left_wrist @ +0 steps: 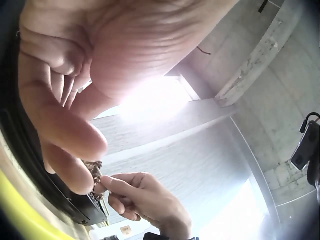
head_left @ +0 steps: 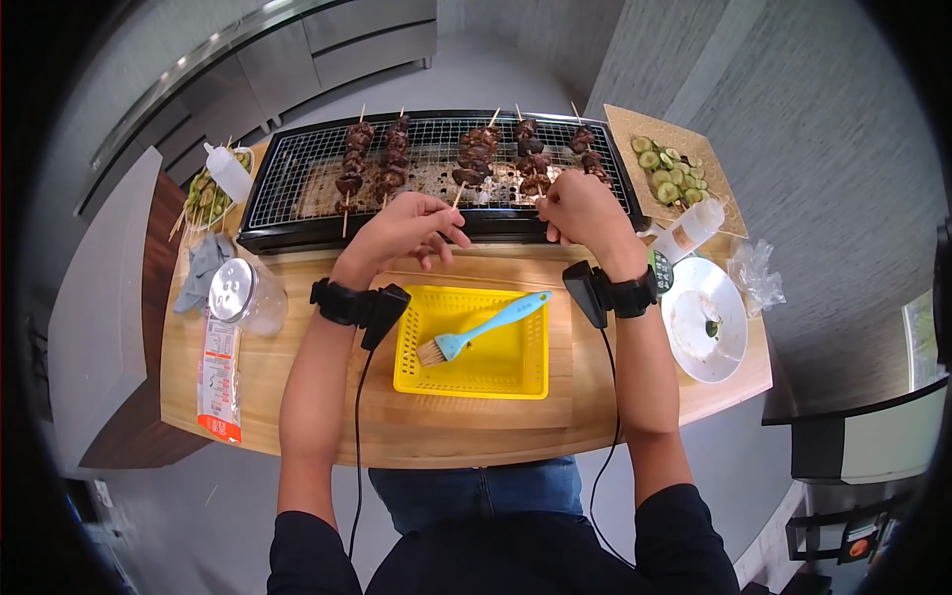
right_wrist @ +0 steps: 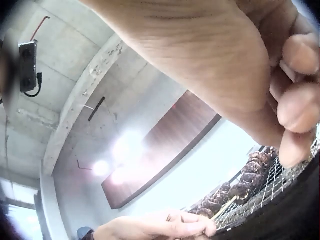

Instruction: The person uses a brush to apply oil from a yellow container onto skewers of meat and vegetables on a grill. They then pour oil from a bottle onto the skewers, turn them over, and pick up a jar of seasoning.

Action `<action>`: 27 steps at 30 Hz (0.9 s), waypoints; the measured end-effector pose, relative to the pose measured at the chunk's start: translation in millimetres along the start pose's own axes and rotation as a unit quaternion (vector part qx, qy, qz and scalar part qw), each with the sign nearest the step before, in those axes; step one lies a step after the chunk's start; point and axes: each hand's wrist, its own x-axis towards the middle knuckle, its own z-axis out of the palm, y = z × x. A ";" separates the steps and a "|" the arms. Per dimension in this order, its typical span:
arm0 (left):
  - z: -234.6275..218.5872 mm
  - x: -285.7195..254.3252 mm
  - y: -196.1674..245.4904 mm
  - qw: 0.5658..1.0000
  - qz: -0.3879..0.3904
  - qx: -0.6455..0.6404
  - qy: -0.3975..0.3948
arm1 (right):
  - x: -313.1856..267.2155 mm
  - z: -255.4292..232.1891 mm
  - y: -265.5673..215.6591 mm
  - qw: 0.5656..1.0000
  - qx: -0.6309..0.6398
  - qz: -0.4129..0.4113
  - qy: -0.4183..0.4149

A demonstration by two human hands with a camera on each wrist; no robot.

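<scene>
Several meat skewers lie across the wire grate of a black grill (head_left: pixel 297 188). The bare stick of the middle meat skewer (head_left: pixel 476 157) runs to the fingertips of my left hand (head_left: pixel 405 233), which pinch its near end. My right hand (head_left: pixel 590 216) pinches the near end of the meat skewer (head_left: pixel 533 164) just right of the middle one; its own fingers hide the stick there. The left wrist view shows the right hand (left_wrist: pixel 150 200) with thumb and forefinger together beside browned meat. Below the hands, a blue basting brush (head_left: pixel 491 325) rests in a yellow basket (head_left: pixel 543 382).
Left of the basket stand a glass shaker jar (head_left: pixel 243 293), a grey cloth (head_left: pixel 205 263) and a seasoning packet (head_left: pixel 218 377). To the right are a squeeze bottle (head_left: pixel 694 228), a white plate (head_left: pixel 689 342) and sliced cucumber (head_left: pixel 669 174) on a board. Another squeeze bottle (head_left: pixel 228 174) leans at far left.
</scene>
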 end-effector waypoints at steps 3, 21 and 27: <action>-0.3 1.2 -1.4 1.000 -0.001 -0.021 0.010 | 0.4 -0.1 0.8 1.000 0.004 0.002 0.002; -1.2 1.4 -1.4 1.000 0.025 -0.004 -0.007 | -2.5 -4.8 -3.9 1.000 -0.020 0.012 -0.004; 3.3 -7.1 6.9 0.999 -0.015 0.035 -0.018 | -1.9 -3.7 -1.6 1.000 -0.016 0.006 -0.006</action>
